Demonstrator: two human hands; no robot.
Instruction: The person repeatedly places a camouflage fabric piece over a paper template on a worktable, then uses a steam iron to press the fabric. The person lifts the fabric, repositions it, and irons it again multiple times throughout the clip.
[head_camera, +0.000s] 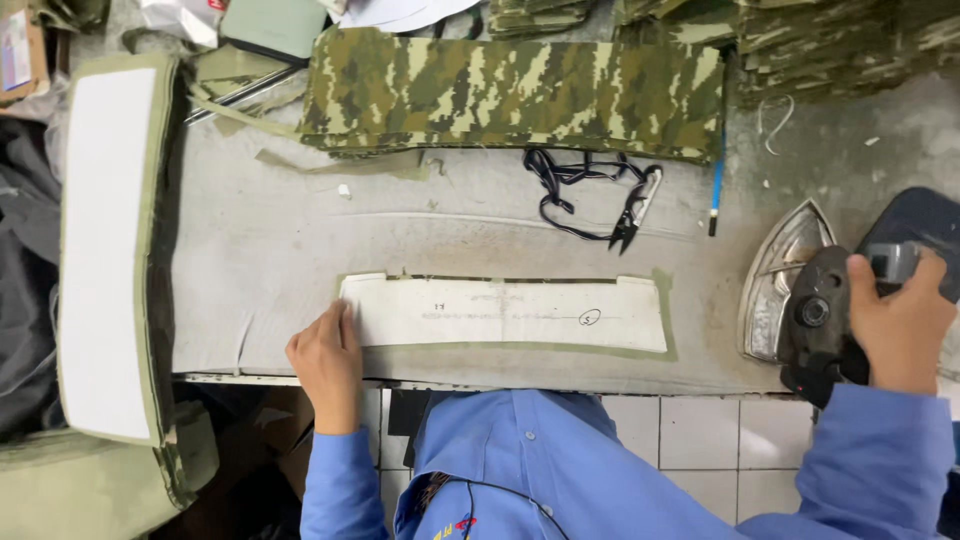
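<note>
On table, left hand (325, 357) flat on white pattern strip (505, 314), right hand (900, 320) gripping iron (800, 300)

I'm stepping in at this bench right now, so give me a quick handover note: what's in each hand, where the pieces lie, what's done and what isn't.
Left hand: flat on the left end of the white template, fingers pinning it on the olive strip near the table edge.
Right hand: grips the iron, which is parked to the right, off the strip.
Camouflage stack lies at the back; thread snips and blue pen lie between.
Done: template laid on strip, olive margins showing around it.
Left: iron not yet on the strip.
</note>
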